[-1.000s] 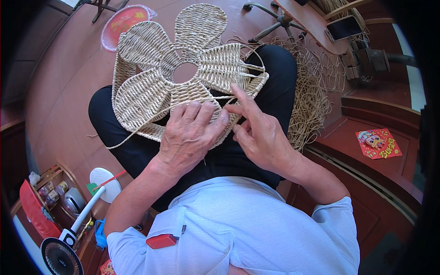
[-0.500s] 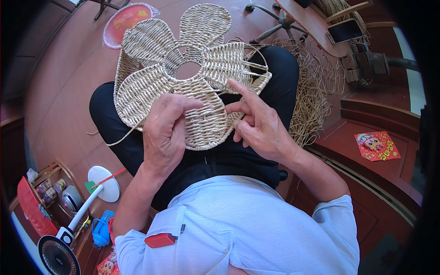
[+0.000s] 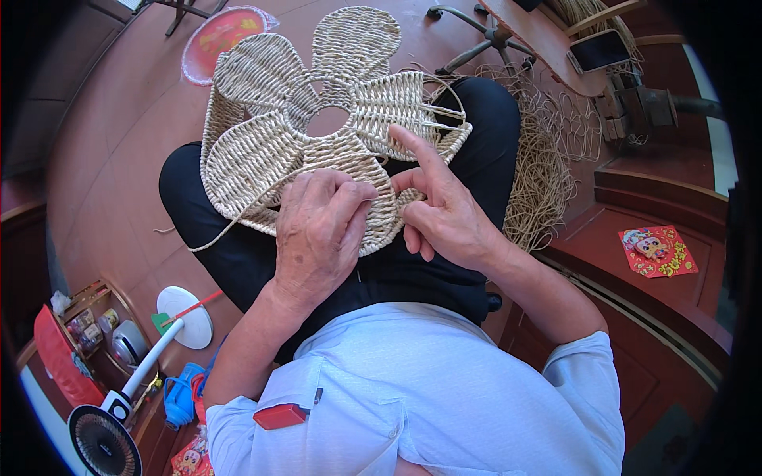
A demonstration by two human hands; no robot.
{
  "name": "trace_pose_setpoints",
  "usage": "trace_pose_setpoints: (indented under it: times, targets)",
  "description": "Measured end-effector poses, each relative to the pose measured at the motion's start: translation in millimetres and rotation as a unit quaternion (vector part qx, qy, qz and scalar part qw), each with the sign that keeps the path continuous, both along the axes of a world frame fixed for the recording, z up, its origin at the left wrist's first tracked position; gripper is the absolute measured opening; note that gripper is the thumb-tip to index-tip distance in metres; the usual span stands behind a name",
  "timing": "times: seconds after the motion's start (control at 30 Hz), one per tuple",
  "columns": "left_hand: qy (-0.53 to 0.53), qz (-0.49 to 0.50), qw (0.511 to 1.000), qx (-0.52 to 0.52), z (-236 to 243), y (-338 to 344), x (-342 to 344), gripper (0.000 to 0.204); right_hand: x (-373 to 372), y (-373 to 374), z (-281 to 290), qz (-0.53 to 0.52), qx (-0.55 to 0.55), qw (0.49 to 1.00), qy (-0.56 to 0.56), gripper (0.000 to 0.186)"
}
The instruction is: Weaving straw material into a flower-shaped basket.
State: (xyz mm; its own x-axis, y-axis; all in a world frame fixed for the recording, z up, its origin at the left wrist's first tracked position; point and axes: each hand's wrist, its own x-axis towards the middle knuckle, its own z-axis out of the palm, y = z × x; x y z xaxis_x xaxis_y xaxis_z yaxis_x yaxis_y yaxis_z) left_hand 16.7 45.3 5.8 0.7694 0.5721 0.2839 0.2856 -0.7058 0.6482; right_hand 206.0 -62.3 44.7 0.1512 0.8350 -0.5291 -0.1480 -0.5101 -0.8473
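A woven straw piece shaped like a flower [image 3: 262, 155] rests across my thighs, with rounded petals around a round hole. My left hand [image 3: 321, 234] is closed over the near petal, its fingertips pinched together. A straw cord [image 3: 226, 230] runs from the lower left up to these fingers; the pinch point itself is partly hidden. My right hand [image 3: 444, 202] grips the right edge of the same petal between thumb and curled fingers, with its index finger stretched forward. On the right petal, bare frame wire [image 3: 452, 111] shows beyond the weave.
A heap of loose straw cord [image 3: 540, 174] lies on the floor right of my knee. Beyond are a wheeled chair base [image 3: 484, 44] and a phone [image 3: 599, 51] on a board. A fan [image 3: 103, 440] and a blue jug [image 3: 181, 397] stand at left.
My left hand has moved right across the near petal and its fingers have drawn together. The cord now arcs over the petal. My right hand stays at the petal's edge.
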Motion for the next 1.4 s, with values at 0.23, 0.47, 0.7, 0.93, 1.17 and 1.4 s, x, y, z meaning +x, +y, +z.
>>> trace_pose_setpoints:
  times: [0.23, 0.47, 0.7, 0.93, 1.17, 1.4]
  targets:
    - [0.023, -0.001, 0.999, 0.029, 2.0, -5.0, 5.3, 0.017, 6.2, 2.4, -3.3, 0.005, -0.001, 0.999, 0.048, 0.101]
    - [0.03, 0.008, 0.999, 0.009, 7.3, -4.6, 9.5, 0.016, 9.6, 3.7, -4.1, -0.003, 0.005, 0.996, 0.084, 0.104]
    - [0.079, -0.021, 0.996, -0.036, 16.3, 2.5, 18.3, 0.014, 6.4, 3.2, -5.4, 0.009, 0.001, 0.999, 0.046, 0.104]
    - [0.017, -0.1, 0.994, -0.033, 31.0, -4.3, 10.0, 0.02, -19.8, -13.7, -3.7, 0.056, 0.24, 0.832, -0.496, 0.101]
    - [-0.192, 0.093, 0.874, -0.437, 87.1, 49.9, -80.2, 0.04, -1.7, 0.5, 23.2, 0.115, 0.259, 0.928, -0.241, 0.082]
    - [-0.372, 0.238, 0.73, -0.522, 74.4, 156.6, -247.8, 0.026, 124.4, -23.0, 1.4, -0.261, 0.196, 0.934, 0.142, 0.033]
